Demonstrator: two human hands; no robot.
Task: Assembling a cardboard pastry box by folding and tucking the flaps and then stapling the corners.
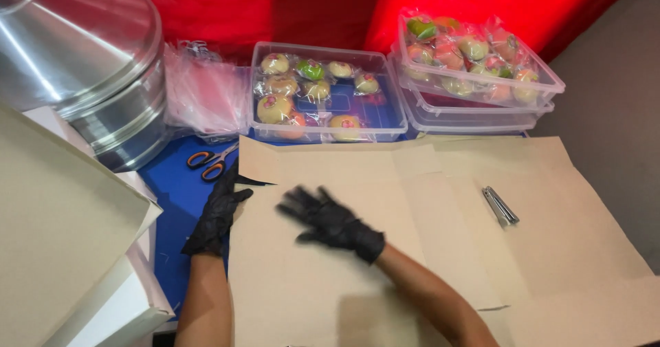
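- On the flat cardboard sheet (412, 251), the right hand (330, 223) lies gloved, fingers spread.
- At its left edge, the left hand (218, 213) presses down, fingers together, near the scissors (210, 161).

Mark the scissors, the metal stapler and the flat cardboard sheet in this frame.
scissors (210, 161), head view, on the orange handles.
metal stapler (500, 206), head view, middle of its body.
flat cardboard sheet (564, 202), head view, bare right-hand panel.
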